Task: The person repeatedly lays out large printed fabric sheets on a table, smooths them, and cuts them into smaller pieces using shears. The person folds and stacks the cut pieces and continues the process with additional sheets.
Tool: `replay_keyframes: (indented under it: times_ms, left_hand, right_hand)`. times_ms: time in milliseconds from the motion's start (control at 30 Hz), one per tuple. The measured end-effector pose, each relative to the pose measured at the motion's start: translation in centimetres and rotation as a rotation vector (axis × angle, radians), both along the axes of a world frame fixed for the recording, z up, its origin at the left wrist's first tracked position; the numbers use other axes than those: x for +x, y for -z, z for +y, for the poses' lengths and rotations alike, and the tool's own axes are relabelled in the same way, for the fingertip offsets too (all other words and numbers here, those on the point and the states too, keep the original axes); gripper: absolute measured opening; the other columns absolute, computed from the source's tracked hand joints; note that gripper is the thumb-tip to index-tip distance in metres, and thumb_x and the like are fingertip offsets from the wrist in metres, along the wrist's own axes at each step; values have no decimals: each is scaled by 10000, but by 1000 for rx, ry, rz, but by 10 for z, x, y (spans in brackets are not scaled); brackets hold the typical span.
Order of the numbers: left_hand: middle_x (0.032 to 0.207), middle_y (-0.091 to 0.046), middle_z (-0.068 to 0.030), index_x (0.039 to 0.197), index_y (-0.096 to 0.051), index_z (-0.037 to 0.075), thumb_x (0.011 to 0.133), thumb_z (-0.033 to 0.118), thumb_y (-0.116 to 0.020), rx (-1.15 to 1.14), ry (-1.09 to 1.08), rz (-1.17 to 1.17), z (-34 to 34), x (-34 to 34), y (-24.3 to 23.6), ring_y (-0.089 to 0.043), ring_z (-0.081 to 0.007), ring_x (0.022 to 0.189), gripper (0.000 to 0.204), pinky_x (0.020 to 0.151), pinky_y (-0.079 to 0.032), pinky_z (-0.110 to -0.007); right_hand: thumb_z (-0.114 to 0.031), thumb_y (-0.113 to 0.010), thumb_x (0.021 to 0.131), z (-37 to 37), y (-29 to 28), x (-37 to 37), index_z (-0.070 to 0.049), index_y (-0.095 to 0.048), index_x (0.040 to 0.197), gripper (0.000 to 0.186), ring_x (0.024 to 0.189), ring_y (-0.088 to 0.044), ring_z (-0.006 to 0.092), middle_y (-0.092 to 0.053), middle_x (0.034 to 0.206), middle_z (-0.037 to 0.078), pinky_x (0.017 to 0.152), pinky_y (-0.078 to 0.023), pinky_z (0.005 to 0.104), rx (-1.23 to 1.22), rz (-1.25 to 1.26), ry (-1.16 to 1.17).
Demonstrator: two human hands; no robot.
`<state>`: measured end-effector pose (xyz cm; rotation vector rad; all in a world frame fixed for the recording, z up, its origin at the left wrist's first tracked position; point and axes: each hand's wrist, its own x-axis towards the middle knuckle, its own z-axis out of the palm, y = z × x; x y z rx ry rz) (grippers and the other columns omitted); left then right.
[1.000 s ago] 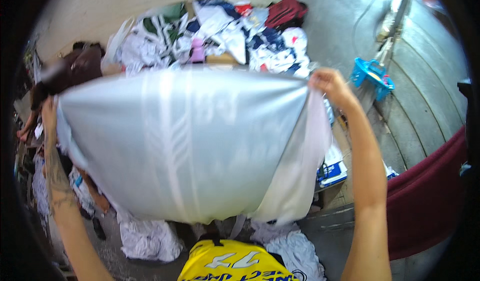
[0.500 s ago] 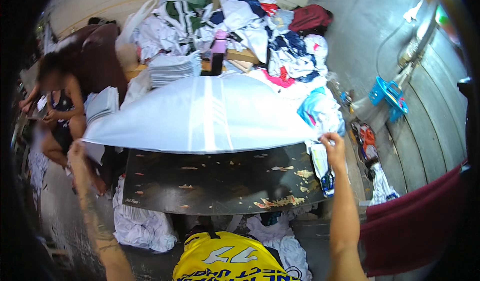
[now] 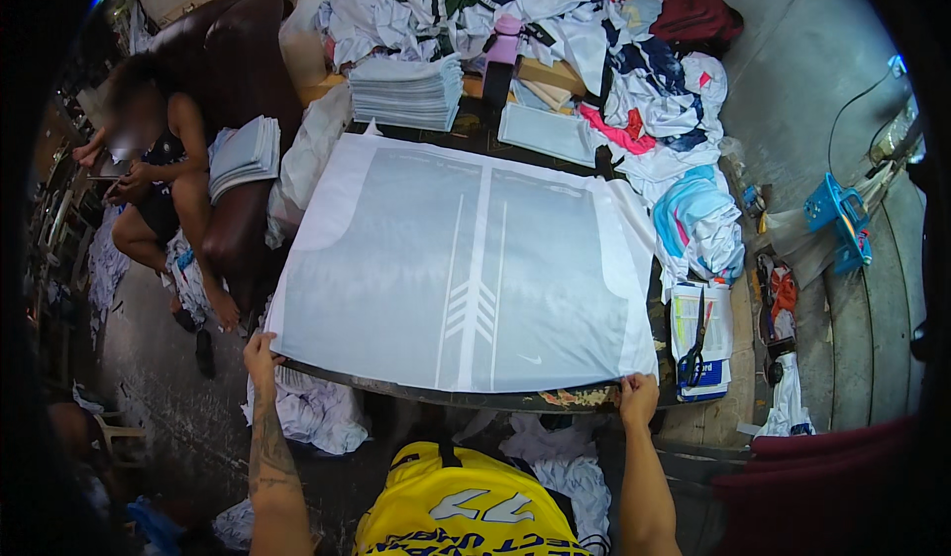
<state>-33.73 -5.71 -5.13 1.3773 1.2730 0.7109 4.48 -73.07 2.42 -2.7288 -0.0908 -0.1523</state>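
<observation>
A wide sheet of pale grey fabric [image 3: 386, 259] with white margins, white stripes and chevrons lies spread over the dark table [image 3: 555, 398]. At its near left corner, my left hand [image 3: 262, 360] has its fingers pinched on the edge. My right hand [image 3: 637, 397] grips the near right corner in the same way. The fabric looks mostly flat, and it covers most of the tabletop. Black-handled scissors [image 3: 693, 353] rest on papers to the right of my right hand.
Folded grey sheets [image 3: 406, 92] are stacked at the back, near a pink bottle [image 3: 506, 29]. Heaped garments [image 3: 644, 90] fill the back and right. On the left a person [image 3: 163, 169] sits by a brown sofa [image 3: 243, 51]. A blue plastic basket [image 3: 837, 214] hangs at right.
The fabric, billowing above the table before, has come down flat onto it. Both my hands have lowered toward the near edge, still holding its corners. The head view has shifted.
</observation>
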Motion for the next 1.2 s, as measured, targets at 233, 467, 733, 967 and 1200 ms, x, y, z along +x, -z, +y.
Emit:
replay_keyframes:
  times_ms: [233,467,733,967,1200]
  left_hand:
    - [791,-697,-116,1085,-746,18,946,201,-752,500,239,809,-23,-4,-62,-680,-245,660,230,652,-562,-402]
    - [1401,-585,-174,1476,-580,97,866,267,-844,965,476,411,60,202,-30,-541,-404,1330,685,1087,-428,-556]
    - [1194,-591,-138,1183,-613,99,807,274,-830,964,976,235,34,413,-30,-565,-356,1178,468,1030,-432,-524]
    - [1303,-587,-122,1363,-622,92,943,212,-695,832,1147,121,-20,384,-45,-536,-318,1290,443,1110,-389,-486]
    - [1628,-446,-238,1639,-418,35,989,298,-668,1020,588,471,81,314,-35,-378,-417,1538,745,1279,-246,-585]
  right_hand:
    - [-89,-770,819,5,-20,-39,-33,-713,1073,267,787,-605,307,-578,876,127,736,-503,456,-9,4,52]
    - [-118,-803,871,157,-26,30,-23,-720,1078,242,902,-645,319,-653,980,152,817,-528,431,155,-48,-284]
    - [-170,-839,868,305,-21,135,-82,-682,1264,435,1155,-623,380,-662,1212,161,975,-529,483,-50,124,-378]
    - [-211,-828,868,324,0,178,-112,-661,1217,400,1088,-610,386,-626,1129,156,925,-535,507,-162,301,-226]
    - [-216,-821,877,309,-13,137,-116,-701,1166,328,1077,-660,345,-669,1112,134,908,-545,488,-72,154,-264]
